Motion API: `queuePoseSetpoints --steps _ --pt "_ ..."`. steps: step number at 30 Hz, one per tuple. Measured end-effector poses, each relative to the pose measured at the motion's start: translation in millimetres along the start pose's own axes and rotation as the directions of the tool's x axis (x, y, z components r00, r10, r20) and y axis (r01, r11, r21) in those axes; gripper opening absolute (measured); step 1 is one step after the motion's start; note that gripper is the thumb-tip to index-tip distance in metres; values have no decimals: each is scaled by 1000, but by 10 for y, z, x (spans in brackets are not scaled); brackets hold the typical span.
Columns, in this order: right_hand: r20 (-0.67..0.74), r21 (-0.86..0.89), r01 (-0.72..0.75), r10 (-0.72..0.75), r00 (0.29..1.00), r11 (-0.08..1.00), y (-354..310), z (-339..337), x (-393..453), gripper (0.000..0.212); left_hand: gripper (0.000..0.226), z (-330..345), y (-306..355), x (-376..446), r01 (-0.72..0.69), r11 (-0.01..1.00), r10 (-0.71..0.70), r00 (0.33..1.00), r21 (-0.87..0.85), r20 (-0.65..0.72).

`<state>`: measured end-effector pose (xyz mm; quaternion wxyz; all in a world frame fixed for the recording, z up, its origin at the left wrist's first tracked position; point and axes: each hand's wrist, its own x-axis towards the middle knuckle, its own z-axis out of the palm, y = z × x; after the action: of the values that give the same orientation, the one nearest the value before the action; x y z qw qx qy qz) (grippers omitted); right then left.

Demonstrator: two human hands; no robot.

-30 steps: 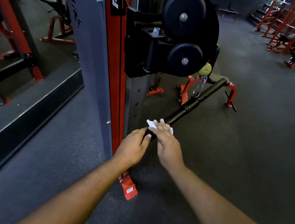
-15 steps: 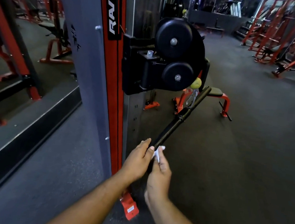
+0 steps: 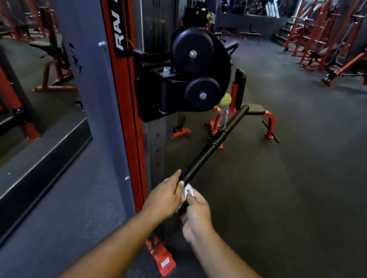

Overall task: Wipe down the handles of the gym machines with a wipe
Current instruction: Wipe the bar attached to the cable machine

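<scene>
While my left hand [image 3: 165, 196] curls round the near end of the black bar handle [image 3: 214, 142] and my right hand [image 3: 196, 212] pinches the white wipe [image 3: 187, 190] against it, I'd wrap fully and slide outward; the red upright [image 3: 122, 99] crowds my left, open floor [image 3: 287, 186] lies right

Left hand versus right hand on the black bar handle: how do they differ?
The left hand grips the black bar handle bare; the right hand pinches a white wipe against it. The left hand sits slightly farther up the bar, the right hand nearer its end. Both are curled at the bar's near end.
</scene>
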<state>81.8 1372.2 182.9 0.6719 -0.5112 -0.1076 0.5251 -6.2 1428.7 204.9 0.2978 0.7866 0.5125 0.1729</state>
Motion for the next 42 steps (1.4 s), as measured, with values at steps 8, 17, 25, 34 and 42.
queuePoseSetpoints --steps 8,17,25,34,42 --pt "75 -391 286 -280 957 875 -607 -718 641 23 63 72 398 84 -93 936 139 984 340 -114" --pt "243 -735 456 -434 868 501 -1514 -1795 1302 22 66 947 1433 719 -260 885 305 951 386 -58" --pt "282 -908 363 -337 898 207 -2212 -2475 2028 20 73 1725 1860 1523 -48 932 22 997 360 76" --pt "355 -932 363 -263 897 -22 -2748 -2807 2991 18 77 2281 2142 2404 44 930 -122 974 364 193" --pt "300 -952 266 -293 908 -151 -3149 -3085 3925 34 75 2829 2415 3489 -67 939 -31 959 337 280"
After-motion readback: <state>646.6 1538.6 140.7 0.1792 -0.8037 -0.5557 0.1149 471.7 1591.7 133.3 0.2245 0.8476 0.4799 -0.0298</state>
